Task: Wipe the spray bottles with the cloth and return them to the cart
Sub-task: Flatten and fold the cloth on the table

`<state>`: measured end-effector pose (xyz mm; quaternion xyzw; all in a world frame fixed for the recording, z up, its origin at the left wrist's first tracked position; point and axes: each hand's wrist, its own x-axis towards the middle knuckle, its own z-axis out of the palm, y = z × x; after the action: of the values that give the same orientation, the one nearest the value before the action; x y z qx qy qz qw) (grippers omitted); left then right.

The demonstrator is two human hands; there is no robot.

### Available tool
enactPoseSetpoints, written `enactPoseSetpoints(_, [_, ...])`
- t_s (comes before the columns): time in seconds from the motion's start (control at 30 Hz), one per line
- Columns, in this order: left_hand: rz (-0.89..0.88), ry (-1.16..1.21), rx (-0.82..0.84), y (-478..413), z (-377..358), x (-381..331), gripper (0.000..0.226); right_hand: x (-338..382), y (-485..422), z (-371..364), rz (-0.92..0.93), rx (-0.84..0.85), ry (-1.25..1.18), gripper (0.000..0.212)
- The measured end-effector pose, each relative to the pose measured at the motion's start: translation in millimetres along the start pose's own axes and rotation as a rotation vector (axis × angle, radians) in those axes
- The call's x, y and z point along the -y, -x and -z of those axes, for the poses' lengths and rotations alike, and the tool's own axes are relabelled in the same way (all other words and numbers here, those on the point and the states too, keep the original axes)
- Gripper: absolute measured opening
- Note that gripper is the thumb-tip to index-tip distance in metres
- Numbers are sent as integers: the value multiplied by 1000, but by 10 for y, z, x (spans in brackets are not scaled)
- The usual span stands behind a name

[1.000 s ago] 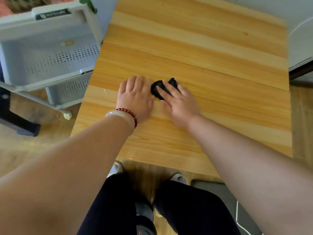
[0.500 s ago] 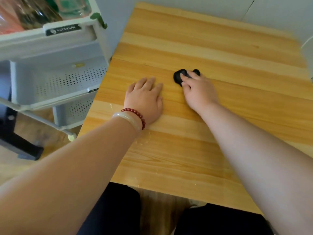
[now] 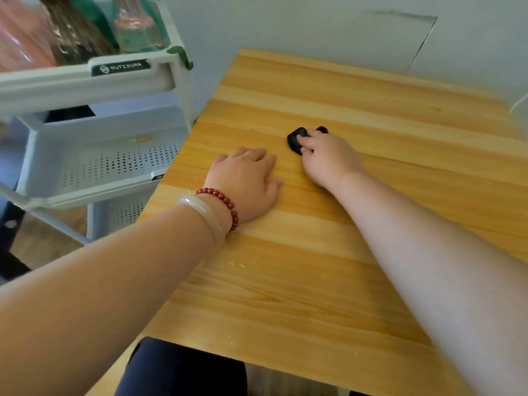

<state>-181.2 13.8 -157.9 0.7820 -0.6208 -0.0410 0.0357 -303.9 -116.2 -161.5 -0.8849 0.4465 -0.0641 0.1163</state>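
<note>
We are seeing only a small part of the black cloth [image 3: 294,141]: our right hand [image 3: 328,158] is covering most of it, fingers curled around it, near the middle of the table [image 3: 314,281]. Our left hand [image 3: 245,181] is lying flat just left of it, fingers straight, holding nothing. The spray bottles [image 3: 137,27] are standing in the top tray of the cart [image 3: 85,87] at far left, blurred and cut off. The cart's label [image 3: 121,67] is showing something like "OUTIXUAN".
</note>
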Motion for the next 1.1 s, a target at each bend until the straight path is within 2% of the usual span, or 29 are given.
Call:
enactPoseSetpoints(0.17, [-4,23,9,35,5,26,59,176,275,-76,285,24,-60,42])
enactPoseSetpoints(0.23, [-7,25,53,52,40,34,61,91,204,-15,249,41,-52,41])
enactPoseSetpoints(0.3, [-2,46,103,77,93,49,60,-23,85,55,106,36,-1,43])
enactPoseSetpoints(0.4, [37,81,89,113,146,161,58,14,79,43,17,1,7,44])
enactPoseSetpoints(0.53, [82,40,74,209,128,382,59,368,360,-103,279,45,-64,42])
enactPoseSetpoints(0.6, [69,16,79,282,112,420,59,377,373,-106,333,57,-65,41])
enactPoseSetpoints(0.73, [47,-2,155,369,131,455,61,177,203,-7,42,29,-45,45])
enactPoseSetpoints(0.8, [49,-2,171,387,127,482,61,309,232,-30,11,14,-17,47])
enactPoseSetpoints(0.97, [60,31,127,411,90,547,66,701,489,-185,377,96,-78,44])
enactPoseSetpoints(1.03, [87,28,136,445,94,620,71,586,395,-115,318,91,-70,44])
enactPoseSetpoints(1.1, [106,18,168,495,98,697,75,435,272,-32,125,71,-44,47])
